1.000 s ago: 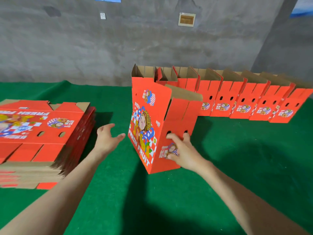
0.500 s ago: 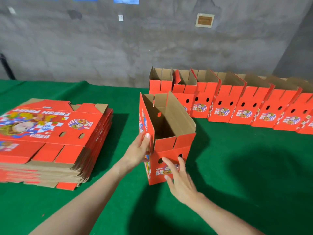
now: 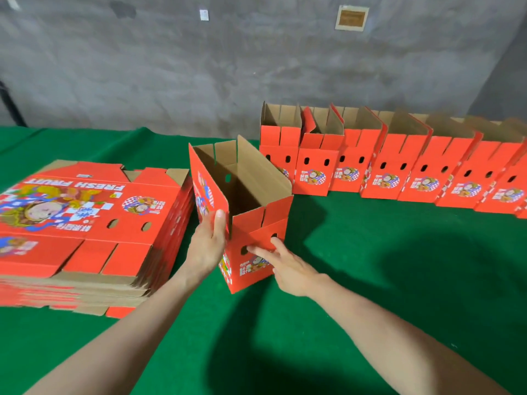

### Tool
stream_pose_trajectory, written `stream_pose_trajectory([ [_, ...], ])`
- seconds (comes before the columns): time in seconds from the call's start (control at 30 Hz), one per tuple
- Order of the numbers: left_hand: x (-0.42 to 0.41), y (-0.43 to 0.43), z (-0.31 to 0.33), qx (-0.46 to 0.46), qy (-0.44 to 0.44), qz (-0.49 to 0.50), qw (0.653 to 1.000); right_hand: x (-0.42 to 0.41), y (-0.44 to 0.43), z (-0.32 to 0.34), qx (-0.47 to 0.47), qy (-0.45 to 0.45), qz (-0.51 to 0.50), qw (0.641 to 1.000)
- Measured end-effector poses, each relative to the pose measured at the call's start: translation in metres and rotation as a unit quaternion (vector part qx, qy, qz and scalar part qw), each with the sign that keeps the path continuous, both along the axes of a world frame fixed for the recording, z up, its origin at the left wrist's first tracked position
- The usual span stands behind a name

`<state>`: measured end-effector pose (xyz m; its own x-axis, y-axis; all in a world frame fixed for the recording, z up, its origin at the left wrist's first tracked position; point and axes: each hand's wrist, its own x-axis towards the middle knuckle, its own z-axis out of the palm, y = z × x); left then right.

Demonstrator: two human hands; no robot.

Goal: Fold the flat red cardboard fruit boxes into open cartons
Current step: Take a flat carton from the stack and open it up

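An open red carton (image 3: 258, 223) stands upright on the green table (image 3: 370, 280), its brown inside showing. My left hand (image 3: 206, 248) lies flat against the carton's left wall at the near corner, thumb pointing up along the edge. My right hand (image 3: 285, 265) touches the near end panel with straight, spread fingers beside the two handle holes. A stack of flat red boxes (image 3: 85, 223) printed "FRESH FRUIT" lies to the left, close to the carton.
A row of several folded open cartons (image 3: 399, 169) stands along the back right of the table, in front of a grey concrete wall (image 3: 256, 67). Bare green cloth lies at the front and right.
The carton went from tilted with its printed side toward me to upright with its top open. My left hand came onto its left wall; my right hand stayed on the end panel.
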<state>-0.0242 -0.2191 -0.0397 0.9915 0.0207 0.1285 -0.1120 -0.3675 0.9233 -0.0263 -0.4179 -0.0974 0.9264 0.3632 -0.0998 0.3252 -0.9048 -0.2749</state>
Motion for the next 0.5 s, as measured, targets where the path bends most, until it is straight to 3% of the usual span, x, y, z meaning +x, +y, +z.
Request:
stream_pose_trajectory([
  [0.1,0.022,0.019,-0.004,-0.004,0.026,-0.025,0.999,0.019,0.019,-0.001,-0.004,0.012,-0.009,1.0],
  [0.27,0.074,0.051,-0.001,0.175,-0.055,-0.045,0.982,0.056,0.048,0.002,-0.021,0.032,-0.04,0.998],
  [0.33,0.102,0.065,-0.002,0.277,-0.036,-0.012,0.96,0.075,0.057,0.004,-0.031,0.051,-0.052,0.997],
  [0.4,0.131,0.081,-0.001,0.398,0.024,0.039,0.916,0.096,0.066,0.007,-0.035,0.064,-0.064,0.995],
  [0.5,0.166,0.104,0.002,0.47,0.106,0.06,0.874,0.135,0.08,0.011,-0.042,0.074,-0.082,0.993],
])
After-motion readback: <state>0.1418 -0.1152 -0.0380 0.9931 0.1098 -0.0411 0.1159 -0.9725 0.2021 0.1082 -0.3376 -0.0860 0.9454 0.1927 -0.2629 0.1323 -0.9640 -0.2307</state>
